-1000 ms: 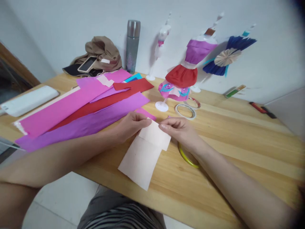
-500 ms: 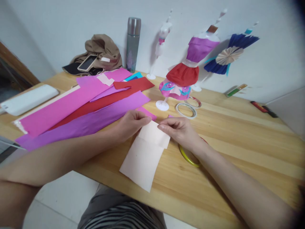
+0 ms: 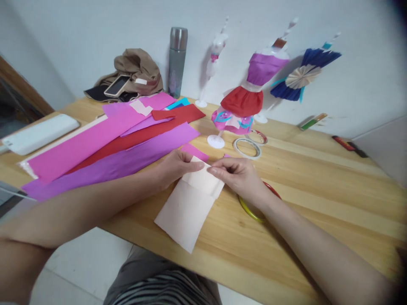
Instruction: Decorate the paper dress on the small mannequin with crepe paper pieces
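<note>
A pale pink sheet of paper (image 3: 186,207) lies on the wooden table (image 3: 305,199) near its front edge, its far end folded back over itself. My left hand (image 3: 176,167) pinches the fold's top left corner. My right hand (image 3: 238,176) pinches the fold's top right edge, its fingertips close to those of my left hand. Under my right wrist sit rolls of tape (image 3: 254,207), one yellow-green, one red, partly hidden.
Long pink, red and purple crepe strips (image 3: 108,148) cover the table's left. Behind stand small mannequins with paper dresses (image 3: 243,99), a white tape ring (image 3: 248,147), a steel flask (image 3: 177,61), a brown bag with a phone (image 3: 133,76), a white case (image 3: 38,133) and pens (image 3: 349,146).
My hands have drawn closer together on the fold, and the pale pink sheet has shifted slightly left and turned a little.
</note>
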A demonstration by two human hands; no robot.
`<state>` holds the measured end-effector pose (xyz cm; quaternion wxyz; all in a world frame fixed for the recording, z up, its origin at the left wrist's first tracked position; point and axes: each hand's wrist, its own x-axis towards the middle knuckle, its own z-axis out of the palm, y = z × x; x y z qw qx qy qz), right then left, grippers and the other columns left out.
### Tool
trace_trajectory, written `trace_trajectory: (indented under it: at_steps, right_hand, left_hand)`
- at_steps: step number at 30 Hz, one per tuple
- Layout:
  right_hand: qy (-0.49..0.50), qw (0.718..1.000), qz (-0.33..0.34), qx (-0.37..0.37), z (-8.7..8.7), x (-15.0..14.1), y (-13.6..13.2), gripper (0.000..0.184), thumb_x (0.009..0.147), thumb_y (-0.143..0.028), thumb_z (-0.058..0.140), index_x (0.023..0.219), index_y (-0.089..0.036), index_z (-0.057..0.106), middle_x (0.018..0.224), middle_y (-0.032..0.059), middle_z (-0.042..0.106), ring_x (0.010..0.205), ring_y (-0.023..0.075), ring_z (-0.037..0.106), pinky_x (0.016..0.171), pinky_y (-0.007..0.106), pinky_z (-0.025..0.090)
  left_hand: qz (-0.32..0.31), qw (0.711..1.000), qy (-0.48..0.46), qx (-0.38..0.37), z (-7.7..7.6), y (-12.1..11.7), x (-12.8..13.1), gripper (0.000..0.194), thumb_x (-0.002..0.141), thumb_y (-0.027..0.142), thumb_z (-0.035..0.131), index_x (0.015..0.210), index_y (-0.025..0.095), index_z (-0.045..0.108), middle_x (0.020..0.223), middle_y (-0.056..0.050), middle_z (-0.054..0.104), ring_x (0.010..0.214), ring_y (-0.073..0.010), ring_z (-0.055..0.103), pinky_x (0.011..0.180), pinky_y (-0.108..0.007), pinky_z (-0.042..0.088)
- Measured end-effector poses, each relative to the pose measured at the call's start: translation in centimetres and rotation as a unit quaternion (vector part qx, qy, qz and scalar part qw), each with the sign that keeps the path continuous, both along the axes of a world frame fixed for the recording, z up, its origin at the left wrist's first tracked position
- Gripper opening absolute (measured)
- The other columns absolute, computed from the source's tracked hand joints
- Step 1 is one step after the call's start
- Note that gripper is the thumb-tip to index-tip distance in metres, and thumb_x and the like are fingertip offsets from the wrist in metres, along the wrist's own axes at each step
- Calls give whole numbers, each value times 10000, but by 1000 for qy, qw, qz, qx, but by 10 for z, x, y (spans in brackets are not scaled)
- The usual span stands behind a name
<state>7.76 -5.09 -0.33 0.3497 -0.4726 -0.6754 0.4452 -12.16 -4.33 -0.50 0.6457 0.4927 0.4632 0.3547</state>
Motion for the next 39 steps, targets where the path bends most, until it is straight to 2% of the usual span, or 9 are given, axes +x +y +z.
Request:
trace_trajectory:
  at_steps: [3, 6, 9, 14, 17, 21, 27, 35, 39]
  right_hand:
    - [24, 999, -16, -21, -3, 1, 4, 317, 760, -482, 742, 662, -183, 706, 624, 13, 625, 560, 121, 491, 532, 264, 388]
    - [35, 998, -50, -12, -6, 3, 6, 288, 738, -461, 763, 665, -186, 714, 610, 8, 614, 554, 122, 487, 538, 271, 383]
    - [65, 994, -85, -15, -9, 4, 8, 295, 723, -472, 779, 698, -183, 728, 607, 8, 618, 552, 126, 495, 536, 275, 385]
    - [113, 990, -56, -66, -10, 6, 10, 350, 752, -518, 756, 726, -171, 722, 636, 11, 642, 571, 130, 524, 554, 276, 404]
    - [96, 993, -44, -56, -9, 6, 12, 341, 732, -499, 773, 691, -167, 708, 605, -1, 620, 554, 118, 497, 549, 270, 387]
    - [75, 995, -62, -32, -7, 6, 15, 340, 747, -508, 742, 708, -171, 716, 587, -3, 612, 544, 119, 473, 545, 276, 366]
    - [95, 992, -70, -44, -6, 4, 22, 361, 697, -535, 754, 665, -181, 697, 543, -14, 575, 514, 107, 424, 522, 265, 321]
    - [100, 993, -59, -31, -2, 9, 20, 416, 754, -592, 704, 660, -188, 668, 541, -19, 538, 502, 109, 419, 504, 253, 323]
    - [67, 993, -99, 9, 4, 18, 21, 446, 807, -614, 632, 646, -199, 646, 510, -22, 500, 470, 110, 373, 472, 262, 281]
  left_hand:
    - [-61, 998, -15, -20, 0, 2, -2, 278, 792, 373, 720, 624, 153, 691, 620, -44, 679, 567, -158, 603, 576, -278, 451]
    - [-97, 995, -24, -24, 1, 3, -3, 273, 722, 399, 787, 728, 130, 741, 721, -73, 737, 657, -202, 663, 616, -296, 492]
    - [-126, 992, -17, -28, -1, 4, -5, 361, 649, 385, 840, 872, 108, 776, 849, -110, 769, 769, -255, 707, 669, -323, 528]
    - [-105, 992, -42, -57, -7, 7, -8, 401, 627, 378, 867, 920, 120, 780, 901, -133, 774, 791, -269, 719, 700, -349, 552]
    - [-117, 990, -55, -63, -6, 8, -9, 351, 641, 381, 863, 889, 145, 786, 890, -120, 776, 761, -251, 711, 682, -331, 543]
    - [-147, 986, -54, -57, -8, 7, -9, 342, 691, 437, 823, 890, 160, 796, 921, -125, 778, 779, -261, 712, 688, -332, 540]
    - [-120, 986, -88, -80, -17, 6, -8, 324, 743, 426, 787, 932, 164, 798, 901, -106, 782, 749, -244, 712, 664, -313, 529]
    - [-116, 984, -86, -101, -11, 6, -7, 309, 705, 420, 819, 879, 166, 797, 849, -89, 779, 707, -236, 712, 667, -319, 544]
    - [-75, 987, -109, -91, -6, 7, -5, 402, 637, 375, 862, 977, 181, 770, 843, -91, 768, 798, -259, 718, 696, -325, 550]
